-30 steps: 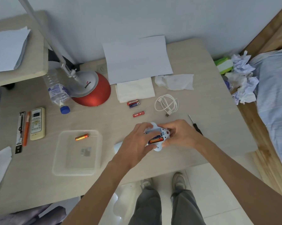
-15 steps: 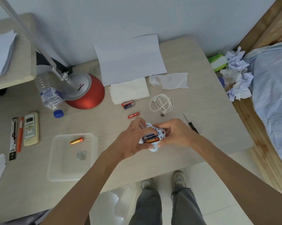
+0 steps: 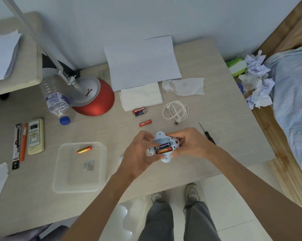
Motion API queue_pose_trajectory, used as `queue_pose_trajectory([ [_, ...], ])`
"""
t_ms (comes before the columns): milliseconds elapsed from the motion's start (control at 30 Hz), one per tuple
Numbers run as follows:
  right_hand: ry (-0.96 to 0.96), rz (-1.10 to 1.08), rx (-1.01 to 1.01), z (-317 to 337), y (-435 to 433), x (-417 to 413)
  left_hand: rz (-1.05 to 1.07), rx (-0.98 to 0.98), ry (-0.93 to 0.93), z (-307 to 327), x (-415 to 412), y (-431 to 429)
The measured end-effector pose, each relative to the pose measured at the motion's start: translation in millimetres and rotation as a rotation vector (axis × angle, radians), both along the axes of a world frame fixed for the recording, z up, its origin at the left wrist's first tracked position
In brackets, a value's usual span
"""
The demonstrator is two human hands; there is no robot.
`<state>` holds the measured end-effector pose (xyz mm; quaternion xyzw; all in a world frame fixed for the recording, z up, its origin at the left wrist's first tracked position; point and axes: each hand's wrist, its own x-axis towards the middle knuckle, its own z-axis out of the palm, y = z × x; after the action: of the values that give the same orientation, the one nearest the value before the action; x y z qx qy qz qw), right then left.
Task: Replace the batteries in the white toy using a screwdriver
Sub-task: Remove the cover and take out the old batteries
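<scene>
The white toy (image 3: 161, 146) is held just above the bench (image 3: 112, 133), near its front edge, belly up with the battery bay uncovered. Two batteries lie side by side in the bay: a dark blue one (image 3: 162, 146) and an orange-and-black one (image 3: 163, 150) on the near side of it. The slot beyond them looks empty, so the job seems to stand at the loading step, with one cell perhaps wanting.

The left hand (image 3: 141, 153) curls round the toy's left end, fingers bent close, thumb by the bay. The right hand (image 3: 190, 145) clasps the right end, its fingertips (image 3: 179, 139) pinched at the edge of the bay. Both are narrowly closed on the toy; neither holds a loose battery that I can make out.

Just beyond the toy lies a single red battery (image 3: 145, 122), and farther off a red-and-blue pair (image 3: 139, 111). The next move likely calls for one hand to let go, fetch a cell from there and seat it the right way round. Whether the two seated cells are fully home cannot be told.

The screwdriver (image 3: 207, 133) lies to the right of the toy, partly behind the right wrist. Left of the toy sits a clear plastic tray (image 3: 59, 171) holding an orange battery (image 3: 84, 150). The bay's cover I cannot pick out with certainty.
</scene>
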<state>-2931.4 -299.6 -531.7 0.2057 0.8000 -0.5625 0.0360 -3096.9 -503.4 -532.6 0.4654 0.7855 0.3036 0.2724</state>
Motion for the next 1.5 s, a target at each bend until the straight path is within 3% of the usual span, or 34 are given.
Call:
queue_pose_trajectory([
  [167,0.006,-0.015,-0.023,-2.6,-5.0,-1.2,0.242,0.052,0.061,1.5,25.7,-11.3],
  [333,-0.002,-0.036,-0.055,-3.2,-9.5,0.6,0.273,0.07,-0.088,-1.3,25.5,-16.5],
  [500,-0.071,0.056,0.3,-4.1,-12.1,2.7,0.309,0.005,-0.31,-0.6,18.2,-11.0],
  [633,-0.035,0.184,0.473,5.9,-18.3,2.9,0.216,0.032,-0.28,-12.2,14.6,-6.1],
  [1000,-0.031,0.641,0.949,31.6,-3.6,-12.6,0.28,0.102,-0.393,-21.1,13.0,0.2],
  [1233,-0.077,0.83,1.091,35.8,0.7,-24.6,0.244,0.085,-0.369,-24.0,6.4,1.5],
  [1333,0.009,0.849,1.15,35.0,4.8,-27.1,0.217,0.08,-0.334,-23.3,4.4,3.6],
  [1500,-0.024,0.998,1.107,38.9,6.8,-38.7,0.212,0.085,-0.361,-26.3,3.4,4.4],
])
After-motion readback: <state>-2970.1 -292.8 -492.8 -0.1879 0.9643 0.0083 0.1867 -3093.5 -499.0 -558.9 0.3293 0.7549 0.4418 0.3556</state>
